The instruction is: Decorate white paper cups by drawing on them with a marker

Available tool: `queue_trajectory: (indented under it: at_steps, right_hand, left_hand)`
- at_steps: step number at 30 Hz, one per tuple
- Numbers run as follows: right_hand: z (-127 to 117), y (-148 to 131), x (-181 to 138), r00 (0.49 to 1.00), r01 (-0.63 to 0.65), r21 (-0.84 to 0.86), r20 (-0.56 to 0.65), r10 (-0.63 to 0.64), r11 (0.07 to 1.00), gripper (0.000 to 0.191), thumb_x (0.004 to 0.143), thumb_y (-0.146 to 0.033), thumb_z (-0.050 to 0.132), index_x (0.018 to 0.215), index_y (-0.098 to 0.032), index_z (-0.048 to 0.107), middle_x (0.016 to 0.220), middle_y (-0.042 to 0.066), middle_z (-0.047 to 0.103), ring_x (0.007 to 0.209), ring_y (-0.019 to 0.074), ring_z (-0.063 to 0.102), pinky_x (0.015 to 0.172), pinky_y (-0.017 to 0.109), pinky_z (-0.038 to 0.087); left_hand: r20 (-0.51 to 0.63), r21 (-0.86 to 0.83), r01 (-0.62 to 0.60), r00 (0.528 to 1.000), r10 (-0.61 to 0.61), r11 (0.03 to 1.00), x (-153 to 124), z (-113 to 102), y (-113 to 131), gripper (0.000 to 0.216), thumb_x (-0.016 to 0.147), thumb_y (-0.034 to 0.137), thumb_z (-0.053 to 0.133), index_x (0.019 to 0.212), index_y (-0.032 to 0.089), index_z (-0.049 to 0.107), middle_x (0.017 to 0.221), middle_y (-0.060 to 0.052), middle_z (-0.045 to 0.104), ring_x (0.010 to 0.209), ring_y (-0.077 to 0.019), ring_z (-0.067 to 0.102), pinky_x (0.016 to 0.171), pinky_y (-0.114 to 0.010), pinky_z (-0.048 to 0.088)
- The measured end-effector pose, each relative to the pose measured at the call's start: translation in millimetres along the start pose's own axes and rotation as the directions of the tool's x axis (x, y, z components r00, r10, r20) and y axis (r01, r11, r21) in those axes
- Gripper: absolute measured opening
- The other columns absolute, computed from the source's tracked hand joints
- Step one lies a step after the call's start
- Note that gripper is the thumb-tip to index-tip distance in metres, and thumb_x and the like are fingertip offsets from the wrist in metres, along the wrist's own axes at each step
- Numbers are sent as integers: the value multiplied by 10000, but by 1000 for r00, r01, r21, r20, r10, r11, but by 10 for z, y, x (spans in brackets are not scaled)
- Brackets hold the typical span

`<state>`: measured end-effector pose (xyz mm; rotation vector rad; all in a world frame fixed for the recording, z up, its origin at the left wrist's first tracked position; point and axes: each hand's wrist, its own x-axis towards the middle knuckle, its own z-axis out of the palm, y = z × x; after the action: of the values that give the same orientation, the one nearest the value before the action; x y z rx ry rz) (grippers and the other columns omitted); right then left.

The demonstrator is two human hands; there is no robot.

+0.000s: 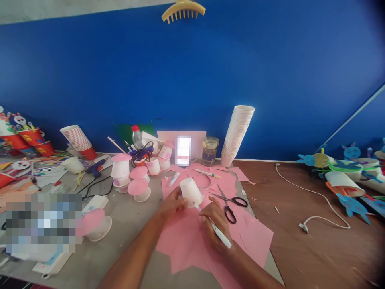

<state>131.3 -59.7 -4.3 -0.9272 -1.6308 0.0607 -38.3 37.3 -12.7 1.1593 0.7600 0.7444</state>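
Observation:
My left hand (172, 205) grips a white paper cup (190, 191), turned upside down and tilted on a sheet of pink paper (192, 237). My right hand (214, 224) is closed on a white pen (221, 236), whose tip touches the cup's rim at the paper. Black-handled scissors (230, 200) lie just right of my right hand on the pink paper.
A tall stack of white cups (237, 134), a glass jar (209, 151) and a bottle (136, 136) stand by the blue wall. Pink-topped cups (138, 184) and a glue gun (96, 167) sit left. A white cable (313, 200) and blue paper crafts (345, 180) lie right.

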Motion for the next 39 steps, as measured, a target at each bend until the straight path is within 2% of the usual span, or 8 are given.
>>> queue_trajectory:
  at_steps: [3, 8, 20, 25, 28, 33, 39]
  right_hand:
    - [-3, -17, 6, 1000, 24, -6, -7, -24, 1000, 184, 856, -89, 464, 894, -238, 566, 676, -36, 589, 602, 138, 570, 995, 496, 428]
    - [-47, 28, 46, 997, -35, -31, -75, 32, 999, 162, 878, -120, 461, 903, -236, 572, 710, -19, 616, 631, 155, 592, 977, 483, 429]
    - [-19, -9, 11, 999, 30, -10, 19, -30, 999, 184, 853, -85, 467, 896, -239, 559, 679, -41, 585, 611, 139, 570, 1003, 494, 403]
    - [-61, 39, 54, 996, -19, -30, -87, 17, 999, 168, 870, -92, 463, 898, -223, 565, 718, -21, 600, 640, 143, 579, 958, 469, 427]
    - [-76, 78, 70, 994, -32, -40, -106, 28, 999, 159, 871, -96, 473, 887, -221, 570, 722, -21, 596, 646, 141, 581, 959, 460, 425]
    - [-59, 65, 44, 998, -35, -32, -61, 33, 999, 156, 873, -103, 465, 880, -217, 571, 719, -18, 596, 652, 147, 583, 957, 475, 412]
    - [-18, -18, -15, 999, 12, 19, 30, -13, 1000, 167, 858, -90, 456, 886, -219, 558, 691, -33, 576, 625, 142, 571, 988, 497, 382]
  left_hand:
    - [-3, -9, 8, 1000, -8, 1000, -4, 4, 9, 612, 666, 445, 796, 1175, 195, 565, 818, 16, 549, 579, -63, 413, 546, -234, 284]
    - [4, -19, 18, 1000, -18, 1000, -16, 21, 46, 642, 621, 462, 818, 1152, 197, 571, 869, 1, 576, 585, -64, 427, 538, -232, 285]
    - [-24, -77, 6, 1000, -8, 997, -1, 2, 8, 585, 632, 423, 823, 1122, 197, 597, 833, 7, 572, 580, -56, 419, 540, -223, 284]
    - [8, -92, 9, 1000, -9, 996, -5, 0, 14, 570, 640, 403, 825, 1124, 204, 600, 858, 4, 572, 585, -53, 420, 540, -221, 285]
    - [24, -84, 10, 1000, -8, 996, -4, -4, 11, 561, 644, 398, 826, 1122, 203, 608, 836, 11, 565, 584, -54, 412, 541, -222, 283]
    - [24, -108, 9, 1000, -7, 994, -2, -10, 5, 564, 650, 384, 824, 1137, 201, 607, 879, -1, 575, 620, -63, 446, 550, -220, 290]
    - [2, -156, -3, 1000, 3, 988, 10, -11, 9, 510, 650, 371, 823, 1088, 204, 622, 771, 27, 551, 554, -46, 388, 531, -219, 269]
